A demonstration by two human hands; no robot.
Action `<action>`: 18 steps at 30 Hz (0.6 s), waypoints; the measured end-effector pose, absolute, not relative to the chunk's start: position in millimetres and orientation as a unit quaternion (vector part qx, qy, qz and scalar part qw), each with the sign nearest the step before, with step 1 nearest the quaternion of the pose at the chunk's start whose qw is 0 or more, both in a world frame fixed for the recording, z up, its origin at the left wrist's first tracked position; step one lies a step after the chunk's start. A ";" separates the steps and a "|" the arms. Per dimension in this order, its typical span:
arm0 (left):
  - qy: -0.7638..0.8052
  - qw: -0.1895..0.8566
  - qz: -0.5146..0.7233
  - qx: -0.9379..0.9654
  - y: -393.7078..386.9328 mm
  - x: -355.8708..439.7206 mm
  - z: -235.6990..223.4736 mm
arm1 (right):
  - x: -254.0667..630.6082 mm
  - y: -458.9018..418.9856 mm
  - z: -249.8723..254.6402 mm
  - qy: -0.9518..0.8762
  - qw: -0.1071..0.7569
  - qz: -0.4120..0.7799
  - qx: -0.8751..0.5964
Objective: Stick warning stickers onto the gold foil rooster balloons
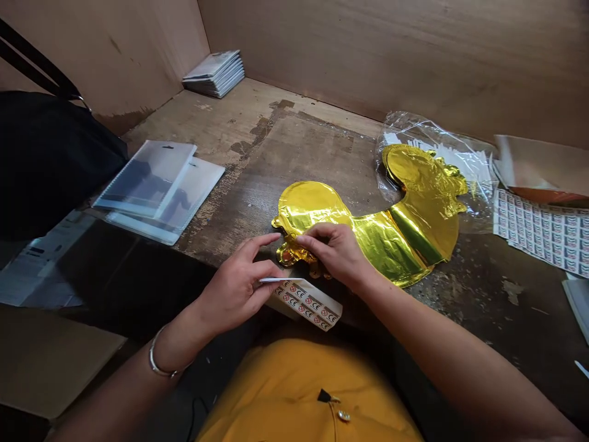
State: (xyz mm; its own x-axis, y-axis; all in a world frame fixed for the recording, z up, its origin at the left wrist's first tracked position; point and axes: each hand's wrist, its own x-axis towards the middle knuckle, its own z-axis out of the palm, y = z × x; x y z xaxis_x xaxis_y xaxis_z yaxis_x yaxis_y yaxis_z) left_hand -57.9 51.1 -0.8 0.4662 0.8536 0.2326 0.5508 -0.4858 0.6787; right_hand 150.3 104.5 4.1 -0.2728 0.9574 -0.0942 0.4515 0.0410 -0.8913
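Note:
My left hand point(239, 282) pinches a folded sheet of small printed stickers point(310, 304) between thumb and fingers, just off the table's front edge. Its index finger reaches out to the tabs of a gold foil balloon point(317, 205). My right hand point(335, 252) is closed with thumb and index finger pressed together at the balloon's near left end; whether a sticker or only foil is between them is hidden. The flat, shiny balloon curves away to the right. At its far end several layers of foil point(414, 169) lie stacked.
Clear plastic sleeves point(151, 178) lie at the left beside a black bag point(50, 159). A stack of packets point(215, 73) stands in the back corner. At the right are a crumpled clear bag point(437, 132) and more sticker sheets point(543, 230). Wooden walls point(391, 55) close off the back.

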 end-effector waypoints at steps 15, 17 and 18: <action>0.306 0.299 0.208 0.880 91.8 -38.5 -7.5 | 160.3 92.6 16.3 -0.792 0.244 0.211 -0.518; 0.311 0.297 0.207 0.879 92.1 -38.6 -7.6 | 165.3 78.1 16.3 -0.819 0.208 0.110 -0.523; 0.311 0.295 0.207 0.879 91.7 -38.8 -7.2 | 169.1 72.7 16.0 -0.822 0.192 0.092 -0.528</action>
